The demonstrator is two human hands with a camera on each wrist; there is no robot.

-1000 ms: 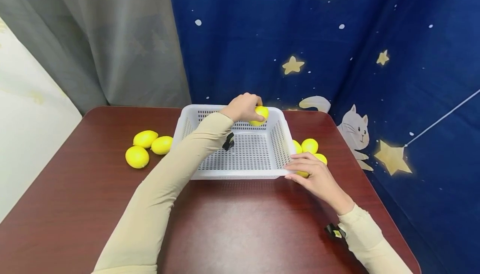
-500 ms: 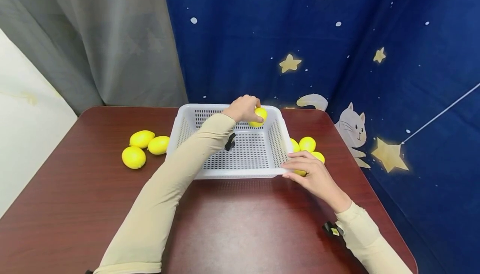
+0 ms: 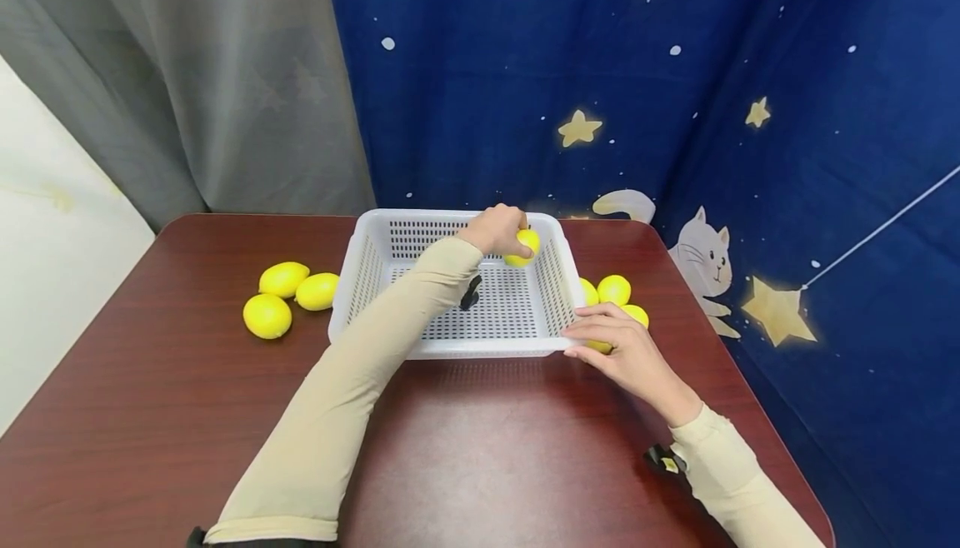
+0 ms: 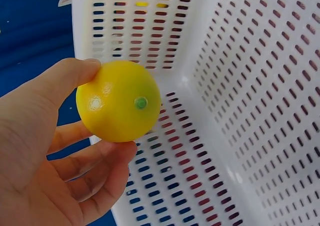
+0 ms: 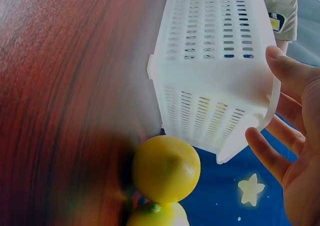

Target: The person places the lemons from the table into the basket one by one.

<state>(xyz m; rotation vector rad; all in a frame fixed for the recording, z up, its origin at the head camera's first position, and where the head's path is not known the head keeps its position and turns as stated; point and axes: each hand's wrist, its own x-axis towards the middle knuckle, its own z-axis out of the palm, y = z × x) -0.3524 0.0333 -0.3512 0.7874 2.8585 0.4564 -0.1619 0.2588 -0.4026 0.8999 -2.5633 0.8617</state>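
Observation:
My left hand (image 3: pixel 497 230) reaches into the white plastic basket (image 3: pixel 457 348) near its back right corner. It holds a yellow lemon (image 4: pixel 120 100) between thumb and fingers, above the basket's slotted floor. The green-tipped end of this lemon faces the left wrist camera. At the basket's front right corner, my right hand (image 3: pixel 626 352) grips the rim, thumb at the front and fingers along the right side. Several lemons (image 3: pixel 615 290) lie on the table just outside that corner, partly hidden by the hand and basket. Two of them, including a nearer lemon (image 5: pixel 166 169), show in the right wrist view.
Left of the basket, three lemons (image 3: pixel 267 316) lie close together on the dark red-brown table (image 3: pixel 465 448). A grey curtain (image 3: pixel 262 82) and a blue star-patterned curtain (image 3: pixel 487 73) hang behind the table. The table's right edge runs beside the right forearm.
My left hand has moved slightly right and down with the lemon, lower into the basket. The right hand stays on the rim. The head view has shifted slightly.

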